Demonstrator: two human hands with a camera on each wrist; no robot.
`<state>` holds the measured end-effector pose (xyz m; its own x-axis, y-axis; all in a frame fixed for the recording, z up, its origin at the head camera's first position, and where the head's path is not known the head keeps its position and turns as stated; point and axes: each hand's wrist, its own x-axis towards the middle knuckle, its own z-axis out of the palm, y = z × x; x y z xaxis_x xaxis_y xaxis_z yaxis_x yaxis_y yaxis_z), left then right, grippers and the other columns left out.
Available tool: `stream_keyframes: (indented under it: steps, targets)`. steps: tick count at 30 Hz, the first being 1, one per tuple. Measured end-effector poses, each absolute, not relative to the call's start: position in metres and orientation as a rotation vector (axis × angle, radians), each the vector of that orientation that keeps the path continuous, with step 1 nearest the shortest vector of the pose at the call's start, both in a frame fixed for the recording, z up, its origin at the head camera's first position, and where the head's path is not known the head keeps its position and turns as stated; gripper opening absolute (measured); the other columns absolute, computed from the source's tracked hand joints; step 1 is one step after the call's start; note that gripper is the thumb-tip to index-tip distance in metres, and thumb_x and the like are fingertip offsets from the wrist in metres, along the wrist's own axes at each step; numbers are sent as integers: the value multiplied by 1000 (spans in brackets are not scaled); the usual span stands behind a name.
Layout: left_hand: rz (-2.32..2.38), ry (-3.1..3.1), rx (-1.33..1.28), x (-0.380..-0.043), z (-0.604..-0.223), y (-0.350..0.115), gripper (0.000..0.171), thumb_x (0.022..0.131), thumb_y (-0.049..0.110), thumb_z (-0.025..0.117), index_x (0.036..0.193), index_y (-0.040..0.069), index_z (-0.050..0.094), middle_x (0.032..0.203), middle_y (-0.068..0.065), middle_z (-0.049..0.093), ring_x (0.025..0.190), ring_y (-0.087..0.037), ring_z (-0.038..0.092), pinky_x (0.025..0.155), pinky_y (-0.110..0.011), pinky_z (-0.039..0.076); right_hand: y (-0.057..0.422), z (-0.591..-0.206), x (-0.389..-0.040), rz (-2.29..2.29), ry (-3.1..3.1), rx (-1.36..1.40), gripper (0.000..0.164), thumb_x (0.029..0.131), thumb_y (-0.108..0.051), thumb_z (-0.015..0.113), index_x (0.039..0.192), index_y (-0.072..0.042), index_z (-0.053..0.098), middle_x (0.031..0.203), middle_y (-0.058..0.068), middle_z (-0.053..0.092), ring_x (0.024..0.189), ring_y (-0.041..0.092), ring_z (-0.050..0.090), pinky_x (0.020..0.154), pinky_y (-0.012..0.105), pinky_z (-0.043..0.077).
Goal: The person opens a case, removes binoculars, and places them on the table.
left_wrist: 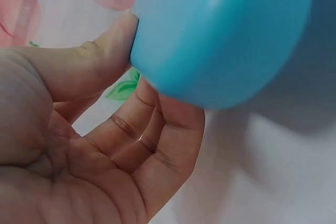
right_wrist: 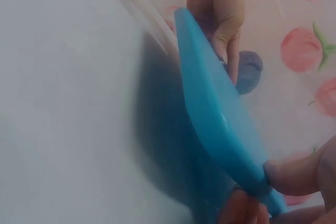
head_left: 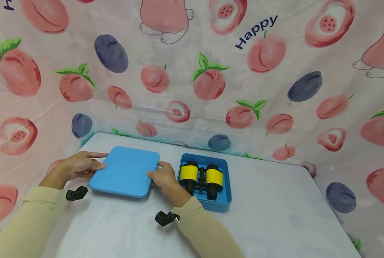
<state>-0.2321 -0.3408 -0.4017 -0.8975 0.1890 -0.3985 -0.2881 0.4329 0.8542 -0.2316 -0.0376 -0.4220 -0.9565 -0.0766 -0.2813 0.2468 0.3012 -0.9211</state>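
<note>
A flat blue lid (head_left: 125, 172) with rounded corners is held between both hands, its smooth top facing up. My left hand (head_left: 79, 165) grips its left edge, thumb on the upper side and fingers beneath, as the left wrist view shows. On the opposite edge my right hand (head_left: 166, 179) pinches the lid, thumb above and fingers under it. Shadow beneath the lid in the right wrist view shows it raised over the table. Just right of that hand stands an uncovered blue box (head_left: 214, 205). Yellow and black binoculars (head_left: 214, 176) lie inside it.
A white cloth covers the table (head_left: 275, 215). Behind and at the sides hangs a fabric curtain (head_left: 192, 46) printed with peaches and plums. Black camera mounts (head_left: 166, 218) stick out at both wrists. The right forearm (head_left: 208, 229) passes in front of the box's left side.
</note>
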Motion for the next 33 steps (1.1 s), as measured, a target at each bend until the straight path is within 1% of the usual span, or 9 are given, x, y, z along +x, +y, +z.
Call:
stream_keyframes:
  steps: [2,5,11,14,18,21,25,28,33]
  targets:
    - [1464,2247,-86,-232,-403,-343,81,102,20,69,165,3,21,92,7,68,76,-7,61,75,-27,59,-40,-423,-231,-1700,2303,161,61,96,-8,73,152,-3,51,133,18,65,82,17,68,74,30,63]
    - [1459,2235,-96,-231,-405,-345,81,102,19,68,165,2,20,89,6,67,74,-8,59,73,-27,58,-43,-425,-230,-1695,2304,174,60,96,-7,73,152,-4,52,131,18,66,77,17,67,73,29,62]
    - [1409,2268,-117,-231,-409,-345,77,103,16,66,164,1,21,77,4,58,67,-11,52,64,-25,51,-46,-431,-230,-1664,2320,197,58,96,-6,73,150,-3,54,128,18,68,67,15,64,68,27,62]
    - [1377,2293,-120,-233,-410,-345,76,103,16,65,164,1,22,75,4,57,66,-11,50,62,-25,50,-46,-430,-231,-1663,2317,205,58,95,-5,73,150,-2,54,127,19,69,66,15,65,69,28,63]
    - [1369,2300,-122,-235,-412,-346,76,103,17,65,164,1,22,79,4,60,66,-11,51,63,-25,51,-47,-430,-233,-1654,2322,205,56,96,-4,72,149,-1,54,128,19,68,69,15,67,71,29,64]
    - [1371,2304,-127,-236,-413,-347,76,103,17,65,164,0,23,80,5,60,65,-10,50,63,-24,51,-48,-429,-233,-1626,2350,204,53,95,-5,73,145,1,57,121,18,70,68,15,69,70,27,63]
    - [1368,2314,-122,-235,-412,-347,75,103,17,65,163,-3,25,69,6,53,59,-10,45,58,-24,45,-50,-430,-233,-1571,2416,193,46,95,-6,75,137,3,61,106,15,73,64,13,70,65,24,62]
    - [1353,2344,-135,-235,-411,-345,73,102,18,67,160,-6,30,65,6,53,57,-11,45,57,-24,44,-51,-430,-232,-1503,2505,148,42,94,-8,77,132,6,65,101,14,74,63,14,72,63,23,61]
    - [1289,2467,-233,-234,-408,-344,61,98,16,72,146,-15,49,77,2,67,68,-11,59,63,-25,56,-48,-428,-229,-1352,2739,37,32,91,-7,76,120,4,74,108,16,78,83,20,72,72,32,63]
